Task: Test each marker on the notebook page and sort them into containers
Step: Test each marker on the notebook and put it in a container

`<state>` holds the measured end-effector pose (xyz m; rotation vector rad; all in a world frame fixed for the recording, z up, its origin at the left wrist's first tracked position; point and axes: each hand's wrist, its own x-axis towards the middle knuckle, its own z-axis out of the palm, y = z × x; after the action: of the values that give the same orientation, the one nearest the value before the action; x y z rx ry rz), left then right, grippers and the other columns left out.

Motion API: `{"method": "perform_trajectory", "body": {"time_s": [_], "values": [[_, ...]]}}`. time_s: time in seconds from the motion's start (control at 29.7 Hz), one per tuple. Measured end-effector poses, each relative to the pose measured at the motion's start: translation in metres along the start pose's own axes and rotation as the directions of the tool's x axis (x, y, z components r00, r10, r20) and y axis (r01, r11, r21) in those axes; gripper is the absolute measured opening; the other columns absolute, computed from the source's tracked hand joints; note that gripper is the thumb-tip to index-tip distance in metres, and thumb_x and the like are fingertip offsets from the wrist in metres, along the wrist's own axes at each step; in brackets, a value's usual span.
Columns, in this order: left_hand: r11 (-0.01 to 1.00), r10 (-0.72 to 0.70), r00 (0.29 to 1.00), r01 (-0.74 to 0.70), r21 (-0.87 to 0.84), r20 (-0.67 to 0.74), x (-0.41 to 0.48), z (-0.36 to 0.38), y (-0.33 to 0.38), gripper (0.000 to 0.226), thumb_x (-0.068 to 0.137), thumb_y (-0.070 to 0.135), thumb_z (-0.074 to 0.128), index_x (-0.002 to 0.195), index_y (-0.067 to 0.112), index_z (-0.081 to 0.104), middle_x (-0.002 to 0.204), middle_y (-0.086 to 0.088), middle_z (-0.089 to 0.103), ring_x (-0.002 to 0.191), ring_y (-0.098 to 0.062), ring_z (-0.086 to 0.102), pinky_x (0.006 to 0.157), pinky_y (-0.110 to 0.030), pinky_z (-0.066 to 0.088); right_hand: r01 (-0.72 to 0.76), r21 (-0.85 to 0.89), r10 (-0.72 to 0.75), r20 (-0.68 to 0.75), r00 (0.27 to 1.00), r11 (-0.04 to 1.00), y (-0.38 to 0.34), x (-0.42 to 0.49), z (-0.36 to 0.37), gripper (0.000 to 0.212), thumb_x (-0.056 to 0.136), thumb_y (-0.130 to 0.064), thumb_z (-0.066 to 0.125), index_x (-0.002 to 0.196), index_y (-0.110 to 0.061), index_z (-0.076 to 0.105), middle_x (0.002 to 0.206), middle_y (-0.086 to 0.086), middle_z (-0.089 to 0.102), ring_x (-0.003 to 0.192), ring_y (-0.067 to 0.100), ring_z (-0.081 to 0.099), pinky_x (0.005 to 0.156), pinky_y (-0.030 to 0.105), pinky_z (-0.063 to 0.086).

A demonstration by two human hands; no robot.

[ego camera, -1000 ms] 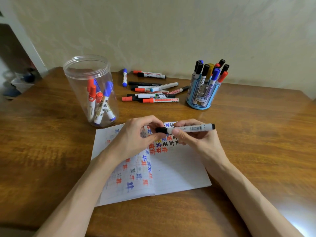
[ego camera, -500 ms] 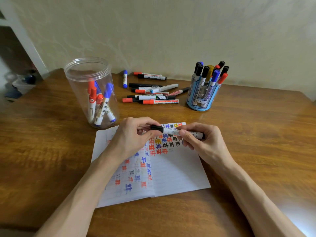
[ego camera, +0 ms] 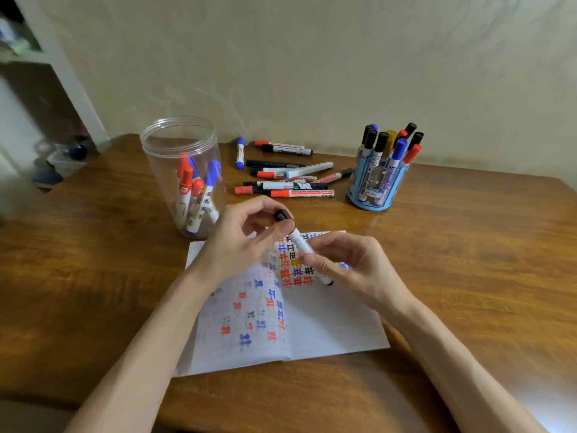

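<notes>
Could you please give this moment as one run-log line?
left hand: pinches black cap | right hand: grips marker | marker: above notebook | cap off: unclear

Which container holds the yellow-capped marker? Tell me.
The blue holder on the right: a yellow cap stands among its markers. The clear jar on the left shows only red and blue caps.

Mid-barrel of marker (ego camera: 301, 244) hidden under right hand (ego camera: 359, 271) fingers; cap (ego camera: 282, 215) joint behind left hand (ego camera: 240, 242) thumb; background shelves (ego camera: 25, 54) blurred.

Right hand (ego camera: 352, 267) holds marker (ego camera: 301, 243) over notebook (ego camera: 327, 323); left hand (ego camera: 240, 242) apparently pinches its cap (ego camera: 282, 215).
</notes>
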<state>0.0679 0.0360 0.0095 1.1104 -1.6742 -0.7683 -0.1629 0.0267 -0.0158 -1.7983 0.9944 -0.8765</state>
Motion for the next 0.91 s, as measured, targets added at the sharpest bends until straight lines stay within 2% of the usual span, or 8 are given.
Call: {"method": "perform_trajectory", "body": {"time_s": [0.13, 0.2, 0.27, 0.37, 0.5, 0.64, 0.77, 0.91], "values": [[0.993, -0.013, 0.996, 0.002, -0.117, -0.093, -0.020, -0.025, 0.016, 0.021, 0.089, 0.023, 0.072, 0.104, 0.008, 0.072, 0.097, 0.001, 0.075, 0.098, -0.013, 0.071, 0.085, -0.020, 0.053, 0.104, -0.131, -0.081, 0.169, 0.982, 0.986, -0.020, 0.005, 0.024, 0.033, 0.098, -0.035, 0.074, 0.127, -0.020, 0.074, 0.117, -0.012, 0.077, 0.106, 0.006, 0.073, 0.092, 0.030, 0.060], [0.989, -0.014, 0.986, -0.011, -0.149, -0.164, -0.039, -0.045, 0.023, 0.020, 0.088, 0.019, 0.072, 0.104, 0.007, 0.071, 0.097, 0.000, 0.075, 0.097, -0.014, 0.071, 0.085, -0.021, 0.054, 0.163, -0.178, -0.124, 0.213, 0.969, 0.970, -0.029, 0.007, 0.036, 0.031, 0.098, -0.024, 0.073, 0.129, -0.023, 0.072, 0.119, -0.015, 0.075, 0.108, 0.003, 0.071, 0.093, 0.027, 0.059], [0.992, -0.012, 0.974, -0.016, -0.124, -0.224, -0.063, -0.067, 0.030, 0.016, 0.090, 0.017, 0.071, 0.104, 0.010, 0.071, 0.097, 0.000, 0.074, 0.097, -0.015, 0.069, 0.085, -0.021, 0.053, 0.223, -0.229, -0.167, 0.241, 0.956, 0.947, -0.037, 0.011, 0.051, 0.040, 0.093, -0.010, 0.069, 0.130, -0.026, 0.071, 0.119, -0.017, 0.074, 0.108, 0.001, 0.069, 0.095, 0.026, 0.058], [1.000, -0.018, 0.956, 0.015, -0.015, -0.294, -0.105, -0.099, 0.037, 0.014, 0.093, 0.018, 0.070, 0.105, 0.012, 0.071, 0.099, 0.000, 0.073, 0.100, -0.020, 0.069, 0.088, -0.025, 0.055, 0.297, -0.276, -0.207, 0.311, 0.928, 0.914, -0.051, 0.020, 0.079, 0.043, 0.093, -0.008, 0.069, 0.130, -0.030, 0.069, 0.120, -0.020, 0.071, 0.110, -0.003, 0.066, 0.097, 0.023, 0.056], [0.995, -0.055, 0.925, 0.082, 0.056, -0.377, -0.171, -0.133, 0.039, 0.009, 0.094, 0.019, 0.073, 0.103, 0.018, 0.072, 0.098, -0.002, 0.073, 0.098, -0.024, 0.070, 0.088, -0.027, 0.055, 0.349, -0.187, -0.252, 0.405, 0.879, 0.918, -0.068, 0.028, 0.125, 0.037, 0.095, -0.011, 0.067, 0.127, -0.029, 0.072, 0.115, -0.022, 0.071, 0.110, -0.002, 0.066, 0.086, 0.011, 0.052], [0.981, -0.145, 0.876, 0.189, 0.051, -0.459, -0.235, -0.151, 0.038, 0.010, 0.093, 0.016, 0.072, 0.102, 0.013, 0.072, 0.098, -0.004, 0.073, 0.097, -0.022, 0.070, 0.088, -0.030, 0.056, 0.440, -0.106, -0.359, 0.425, 0.831, 0.892, -0.077, 0.032, 0.167, 0.035, 0.092, 0.001, 0.067, 0.119, -0.020, 0.075, 0.109, -0.014, 0.077, 0.100, 0.004, 0.072, 0.089, 0.016, 0.054], [0.966, -0.229, 0.842, 0.259, -0.006, -0.489, -0.280, -0.154, 0.031, 0.012, 0.091, 0.009, 0.073, 0.103, 0.011, 0.072, 0.098, -0.006, 0.072, 0.095, -0.028, 0.068, 0.086, -0.043, 0.054, 0.495, -0.047, -0.425, 0.446, 0.788, 0.868, -0.083, 0.031, 0.191, 0.036, 0.090, 0.004, 0.065, 0.114, -0.021, 0.074, 0.111, -0.015, 0.076, 0.097, 0.003, 0.073, 0.087, 0.012, 0.054], [0.961, -0.262, 0.828, 0.269, -0.058, -0.495, -0.296, -0.148, 0.024, 0.024, 0.088, 0.010, 0.073, 0.112, 0.011, 0.070, 0.107, -0.006, 0.072, 0.108, -0.025, 0.067, 0.092, -0.042, 0.051, 0.499, -0.022, -0.439, 0.446, 0.780, 0.866, -0.081, 0.031, 0.199, 0.037, 0.092, 0.004, 0.065, 0.114, -0.025, 0.073, 0.115, -0.009, 0.077, 0.098, 0.006, 0.074, 0.090, 0.016, 0.056]]}}
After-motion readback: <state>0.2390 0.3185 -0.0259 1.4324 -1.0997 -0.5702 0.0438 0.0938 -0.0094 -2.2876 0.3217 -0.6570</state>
